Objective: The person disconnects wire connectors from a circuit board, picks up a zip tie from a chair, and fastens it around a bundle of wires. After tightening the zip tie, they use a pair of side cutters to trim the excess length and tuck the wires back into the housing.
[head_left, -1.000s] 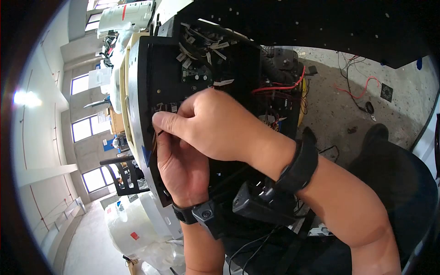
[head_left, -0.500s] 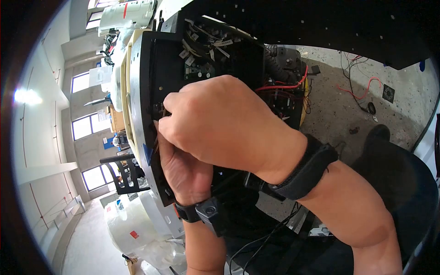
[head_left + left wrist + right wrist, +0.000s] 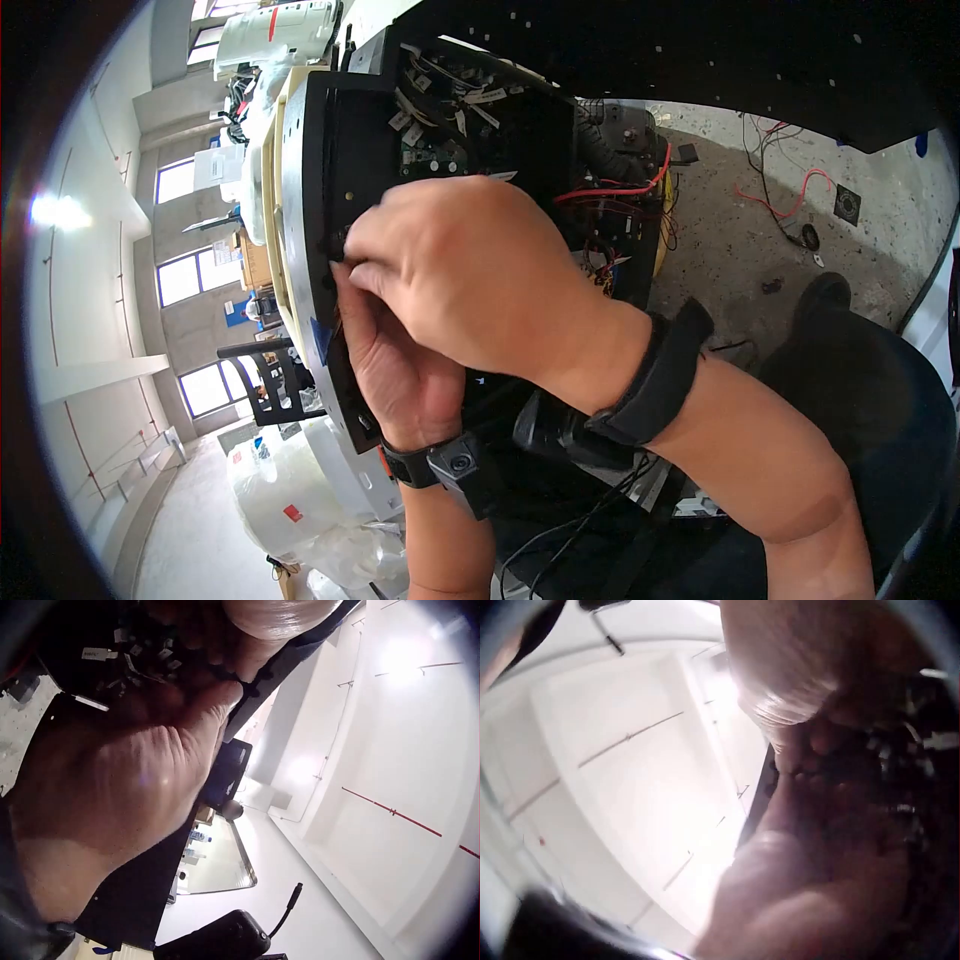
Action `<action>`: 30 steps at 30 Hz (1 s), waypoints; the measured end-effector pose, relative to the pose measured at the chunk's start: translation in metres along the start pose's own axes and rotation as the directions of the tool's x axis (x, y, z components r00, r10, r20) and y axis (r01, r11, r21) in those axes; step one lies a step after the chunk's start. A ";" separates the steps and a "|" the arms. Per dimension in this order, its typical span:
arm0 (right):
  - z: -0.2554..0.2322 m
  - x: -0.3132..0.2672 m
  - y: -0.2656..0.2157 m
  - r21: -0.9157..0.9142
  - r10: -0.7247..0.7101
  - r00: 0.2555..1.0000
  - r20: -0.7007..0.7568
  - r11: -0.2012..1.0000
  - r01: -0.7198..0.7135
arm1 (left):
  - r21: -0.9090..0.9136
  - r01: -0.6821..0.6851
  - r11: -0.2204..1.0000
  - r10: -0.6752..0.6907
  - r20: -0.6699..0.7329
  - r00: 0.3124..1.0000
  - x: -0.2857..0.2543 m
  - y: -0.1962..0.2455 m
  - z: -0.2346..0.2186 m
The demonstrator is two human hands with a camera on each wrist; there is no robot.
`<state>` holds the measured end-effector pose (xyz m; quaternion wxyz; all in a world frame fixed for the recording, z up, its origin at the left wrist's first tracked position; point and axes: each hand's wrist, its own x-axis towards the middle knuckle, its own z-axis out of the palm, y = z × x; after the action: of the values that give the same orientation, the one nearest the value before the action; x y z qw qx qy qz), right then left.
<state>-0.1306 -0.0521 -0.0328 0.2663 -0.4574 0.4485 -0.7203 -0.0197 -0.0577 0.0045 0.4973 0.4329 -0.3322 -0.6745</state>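
At the left edge of the black open housing, both hands meet at their fingertips. My left hand is palm up, its thumb raised beside thin wires that it seems to hold. Over it lies my right hand, back uppermost, its fingers curled and pinching at the same spot; the wire ends between the fingers are hidden. In the left wrist view the left hand has its thumb tip against the right hand. The right wrist view is dark and blurred where the fingers touch.
Labelled cables and a green circuit board lie in the housing above the hands. A red cable runs to the right. Loose wires and a small fan grille lie on the floor. A black chair stands at the left.
The right hand has turned at the wrist and its curled fingers now cover more of the meeting point. The left hand has barely moved, with its thumb still raised.
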 end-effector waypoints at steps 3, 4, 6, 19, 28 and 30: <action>-0.009 -0.002 -0.006 -0.253 -0.275 0.953 0.124 0.920 0.299 | 0.002 0.111 0.994 -0.109 0.200 0.974 -0.006 0.003 -0.011; -0.006 -0.003 -0.005 -0.268 -0.318 0.942 0.109 0.903 0.336 | 0.021 0.060 0.998 -0.063 0.228 0.972 -0.006 0.003 -0.015; -0.005 -0.003 -0.003 -0.198 -0.346 0.936 0.069 0.915 0.353 | -0.061 0.069 0.996 -0.057 0.171 0.984 -0.005 0.006 -0.021; 0.007 -0.004 0.001 0.149 0.159 0.980 0.124 0.973 -0.177 | -0.016 0.048 0.999 -0.045 0.124 0.991 -0.003 0.003 -0.012; -0.003 -0.011 0.005 -0.292 -0.340 0.939 0.049 0.894 0.339 | -0.013 0.048 0.999 -0.046 0.077 0.996 -0.006 -0.004 -0.014; -0.002 -0.012 0.008 -0.015 0.029 0.998 -0.060 0.999 -0.030 | 0.112 -0.066 0.992 0.063 0.029 0.998 -0.006 -0.005 -0.011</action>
<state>-0.1278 -0.0456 -0.0456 0.2598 -0.4311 0.4687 -0.7259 -0.0112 -0.0509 -0.0026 0.4891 0.4408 -0.3900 -0.6437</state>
